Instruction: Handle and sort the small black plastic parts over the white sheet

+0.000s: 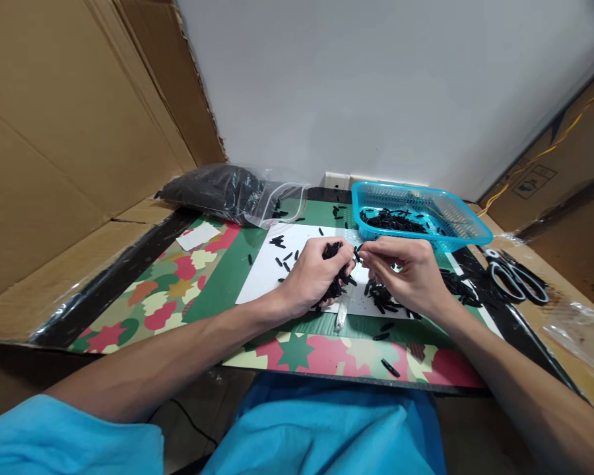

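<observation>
My left hand [314, 274] is closed around a thick clump of small black rod-like pieces [332, 290], some of them sticking out past the fingers. Close to it, my right hand [408, 270] pinches one small black piece [357, 255] between thumb and fingertips. Both hands are over a white sheet [257, 280], where more loose black pieces [383, 300] lie under and beside the right hand. What exactly these pieces are is too small to tell. A narrow clear plastic strip [343, 310] lies below the left hand.
Behind my right hand stands a blue plastic basket [426, 191] with black pieces inside. A zip bag [212, 188] full of dark material lies at the back left, near a paper scrap [198, 236]. Two pairs of scissors [507, 284] rest at right. Cardboard [79, 119] walls the left side.
</observation>
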`<state>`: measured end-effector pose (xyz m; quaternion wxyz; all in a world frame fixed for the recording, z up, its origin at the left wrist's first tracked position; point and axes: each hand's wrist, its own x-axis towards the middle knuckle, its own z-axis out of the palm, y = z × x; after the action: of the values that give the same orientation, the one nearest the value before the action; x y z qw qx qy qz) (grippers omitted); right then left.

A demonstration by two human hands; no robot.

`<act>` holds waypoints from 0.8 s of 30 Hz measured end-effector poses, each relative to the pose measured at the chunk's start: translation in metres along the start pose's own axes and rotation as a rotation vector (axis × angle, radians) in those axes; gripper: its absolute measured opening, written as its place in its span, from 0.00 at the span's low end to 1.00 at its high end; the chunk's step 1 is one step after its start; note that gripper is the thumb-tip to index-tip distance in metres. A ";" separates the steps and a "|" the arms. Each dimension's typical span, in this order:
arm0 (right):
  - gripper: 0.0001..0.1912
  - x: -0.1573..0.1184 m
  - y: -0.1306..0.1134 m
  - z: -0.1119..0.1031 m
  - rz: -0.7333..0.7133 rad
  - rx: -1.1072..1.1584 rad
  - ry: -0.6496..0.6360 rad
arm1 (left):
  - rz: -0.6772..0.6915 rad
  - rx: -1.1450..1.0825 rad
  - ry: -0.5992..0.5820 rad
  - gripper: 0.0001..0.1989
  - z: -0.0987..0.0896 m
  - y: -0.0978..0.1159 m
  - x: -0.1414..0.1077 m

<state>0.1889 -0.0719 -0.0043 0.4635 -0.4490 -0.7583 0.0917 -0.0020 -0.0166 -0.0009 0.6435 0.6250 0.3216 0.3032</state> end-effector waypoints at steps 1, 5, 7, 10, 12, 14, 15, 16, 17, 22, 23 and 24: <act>0.12 0.000 0.000 0.000 -0.008 -0.006 0.004 | -0.007 0.006 0.000 0.20 0.000 0.000 0.000; 0.13 -0.001 0.001 0.002 -0.051 -0.045 0.011 | 0.021 0.048 -0.007 0.18 -0.001 -0.001 0.001; 0.14 -0.002 0.002 0.004 -0.068 -0.064 0.003 | 0.060 0.097 -0.001 0.17 -0.001 -0.001 0.001; 0.14 -0.002 0.003 0.006 -0.089 -0.079 -0.006 | 0.121 0.176 0.018 0.17 -0.001 -0.001 0.001; 0.14 -0.002 0.002 0.006 -0.091 -0.068 -0.013 | 0.153 0.223 0.028 0.17 -0.002 0.000 0.001; 0.14 -0.001 0.002 0.006 -0.081 -0.039 -0.023 | 0.185 0.263 0.036 0.16 -0.002 0.001 0.000; 0.15 -0.001 0.001 0.005 -0.073 -0.020 -0.029 | 0.201 0.279 0.039 0.16 -0.002 0.002 0.000; 0.15 -0.001 0.000 0.004 -0.063 0.000 -0.037 | 0.215 0.292 0.042 0.16 -0.002 0.002 -0.001; 0.15 -0.001 -0.001 0.004 -0.052 0.016 -0.048 | 0.226 0.301 0.046 0.16 -0.002 0.002 -0.001; 0.15 -0.001 -0.006 0.005 0.011 0.024 -0.046 | 0.168 0.264 0.039 0.15 0.000 0.001 -0.002; 0.15 -0.001 -0.007 0.007 0.019 0.012 -0.028 | 0.139 0.242 0.035 0.15 0.000 0.000 -0.001; 0.15 -0.001 -0.007 0.009 0.022 -0.001 -0.007 | 0.115 0.221 0.035 0.15 0.001 0.000 -0.001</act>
<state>0.1777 -0.0746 -0.0060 0.4596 -0.4573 -0.7550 0.0977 -0.0023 -0.0178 -0.0007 0.5465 0.7040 0.3280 0.3132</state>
